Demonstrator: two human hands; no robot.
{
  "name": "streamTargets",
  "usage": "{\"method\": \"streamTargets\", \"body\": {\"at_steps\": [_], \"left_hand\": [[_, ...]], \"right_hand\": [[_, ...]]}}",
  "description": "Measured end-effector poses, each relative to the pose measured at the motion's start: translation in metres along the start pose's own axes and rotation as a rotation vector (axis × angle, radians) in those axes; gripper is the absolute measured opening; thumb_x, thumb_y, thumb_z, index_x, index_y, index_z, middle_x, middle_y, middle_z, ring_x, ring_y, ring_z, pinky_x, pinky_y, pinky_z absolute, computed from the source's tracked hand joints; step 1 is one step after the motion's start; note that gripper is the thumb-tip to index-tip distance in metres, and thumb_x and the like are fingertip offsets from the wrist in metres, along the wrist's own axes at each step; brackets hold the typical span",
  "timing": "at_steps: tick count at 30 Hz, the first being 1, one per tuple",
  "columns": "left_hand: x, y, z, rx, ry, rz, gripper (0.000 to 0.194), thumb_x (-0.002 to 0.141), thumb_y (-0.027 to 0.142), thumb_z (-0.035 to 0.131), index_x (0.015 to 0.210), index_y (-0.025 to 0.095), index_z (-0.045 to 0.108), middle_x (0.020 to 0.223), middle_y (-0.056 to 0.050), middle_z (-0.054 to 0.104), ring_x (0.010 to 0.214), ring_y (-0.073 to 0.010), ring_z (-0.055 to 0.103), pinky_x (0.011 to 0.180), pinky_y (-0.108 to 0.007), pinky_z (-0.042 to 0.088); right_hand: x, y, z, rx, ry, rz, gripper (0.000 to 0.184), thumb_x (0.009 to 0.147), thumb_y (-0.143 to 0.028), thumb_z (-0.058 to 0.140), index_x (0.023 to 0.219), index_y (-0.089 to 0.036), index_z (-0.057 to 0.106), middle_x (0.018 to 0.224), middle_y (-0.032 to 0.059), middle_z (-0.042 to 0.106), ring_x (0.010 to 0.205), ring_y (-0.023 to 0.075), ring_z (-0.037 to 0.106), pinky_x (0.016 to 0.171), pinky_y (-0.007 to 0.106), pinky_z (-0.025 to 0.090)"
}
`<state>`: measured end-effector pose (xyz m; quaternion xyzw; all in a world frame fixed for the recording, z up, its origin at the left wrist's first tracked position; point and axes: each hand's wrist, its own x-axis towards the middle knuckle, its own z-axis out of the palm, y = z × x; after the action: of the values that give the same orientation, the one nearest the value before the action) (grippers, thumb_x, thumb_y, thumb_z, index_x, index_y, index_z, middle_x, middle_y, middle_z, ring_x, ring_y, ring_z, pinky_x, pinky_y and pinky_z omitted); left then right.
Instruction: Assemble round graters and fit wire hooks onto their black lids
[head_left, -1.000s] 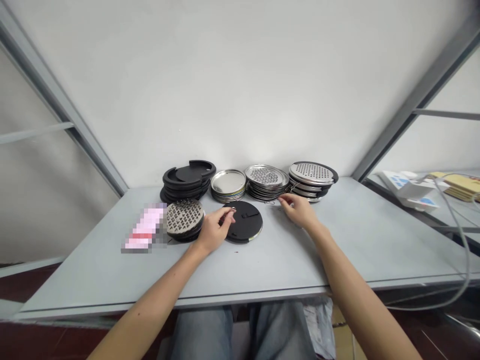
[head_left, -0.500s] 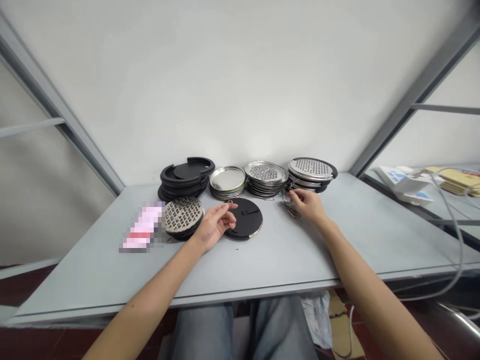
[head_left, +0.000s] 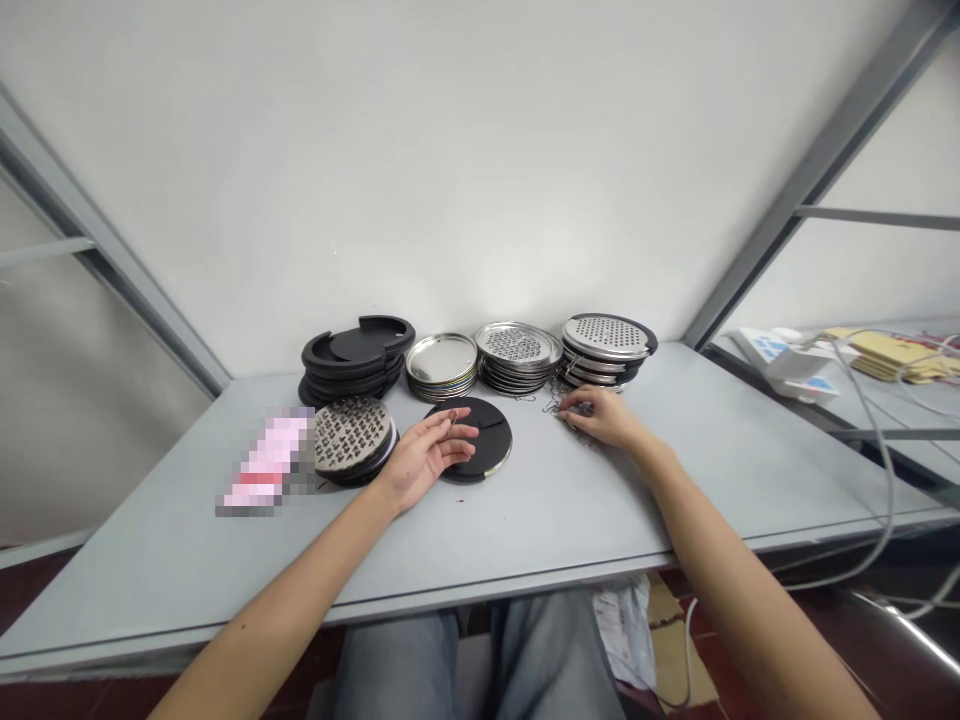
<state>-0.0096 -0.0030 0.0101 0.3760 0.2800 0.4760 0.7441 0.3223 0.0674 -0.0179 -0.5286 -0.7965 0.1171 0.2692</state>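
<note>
Bunching right hand (head_left: 600,416) at wire clips (head_left: 554,403), right of black disc (head_left: 493,452), toward back edge of desk (head_left: 525,530); holding left hand (head_left: 420,464) half-curled over disc, farther from clips; can't tell either grip.

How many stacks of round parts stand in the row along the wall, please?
4, left to right: the black ring stack, the plain disc stack, the grater disc stack and the black-edged grater stack.

A pale, plain wall (head_left: 465,160) rises behind a light grey table (head_left: 585,525) above dark red flooring (head_left: 112,700).
</note>
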Motion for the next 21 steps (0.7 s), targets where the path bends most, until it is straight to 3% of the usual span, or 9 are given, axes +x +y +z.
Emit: {"method": "streamTargets", "body": {"at_steps": [6,11,14,21], "left_hand": [[0.003,0.0,-0.004,-0.018,0.046,0.001,0.031,0.085,0.012,0.058,0.115,0.014,0.062,0.097,-0.01,0.072,0.077,-0.014,0.069,0.074,-0.025,0.053],[0.003,0.001,-0.003,-0.014,0.057,0.003,0.029,0.084,0.011,0.06,0.112,0.014,0.062,0.098,-0.01,0.072,0.08,-0.0152,0.07,0.076,-0.026,0.054],[0.002,0.0,-0.002,-0.01,0.055,0.0,0.028,0.083,0.011,0.061,0.111,0.014,0.06,0.096,-0.01,0.072,0.081,-0.0154,0.07,0.077,-0.027,0.054],[0.002,-0.001,-0.004,0.012,0.034,-0.009,0.027,0.084,0.013,0.063,0.11,0.014,0.058,0.095,-0.01,0.072,0.08,-0.0158,0.07,0.079,-0.029,0.055]], "right_hand": [[0.002,0.008,0.005,-0.106,0.091,0.092,0.022,0.083,-0.031,0.054,0.084,-0.016,0.07,0.091,0.0111,0.07,0.083,0.0228,0.062,0.075,0.033,0.045],[0.001,0.01,0.003,-0.082,0.282,0.247,0.024,0.086,-0.031,0.049,0.091,-0.017,0.067,0.085,0.0091,0.071,0.073,0.0215,0.062,0.067,0.033,0.043],[0.0,0.007,0.002,-0.02,0.353,0.255,0.022,0.083,-0.033,0.053,0.089,-0.017,0.068,0.081,0.0087,0.071,0.072,0.0212,0.062,0.068,0.033,0.045],[0.002,-0.009,0.014,0.151,0.155,0.012,0.029,0.081,-0.036,0.058,0.102,-0.017,0.067,0.096,0.0096,0.071,0.083,0.0216,0.064,0.073,0.034,0.05]]}}
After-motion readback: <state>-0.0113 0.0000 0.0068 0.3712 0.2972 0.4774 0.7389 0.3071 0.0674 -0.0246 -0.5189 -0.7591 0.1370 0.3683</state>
